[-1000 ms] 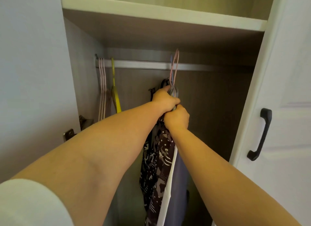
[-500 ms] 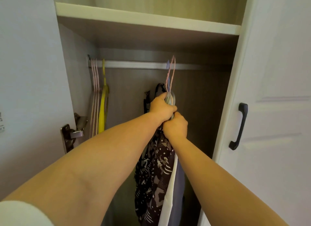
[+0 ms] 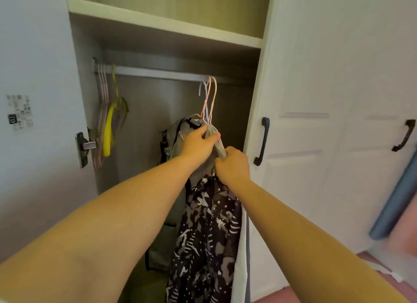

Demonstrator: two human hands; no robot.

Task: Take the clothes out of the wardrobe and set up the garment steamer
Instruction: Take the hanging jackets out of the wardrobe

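Note:
A bunch of clothes point(image 3: 207, 230) on thin hangers point(image 3: 208, 99) hangs in front of the open wardrobe: a dark patterned garment, a grey one and a white and blue one. The hanger hooks sit below the metal rail point(image 3: 158, 73), off it. My left hand point(image 3: 198, 142) grips the grey fabric at the hanger necks. Just below it, my right hand point(image 3: 232, 165) is closed around the same bundle. The garment steamer is not in view.
Several empty pink hangers and a yellow one point(image 3: 108, 131) hang at the rail's left end. A shelf point(image 3: 162, 22) runs above the rail. The open door point(image 3: 40, 144) stands at left, closed doors with dark handles point(image 3: 261, 142) at right.
The hanger hooks have come down off the rail and the bundle has moved toward me and to the right. Both hands keep their grip. The view has swung right.

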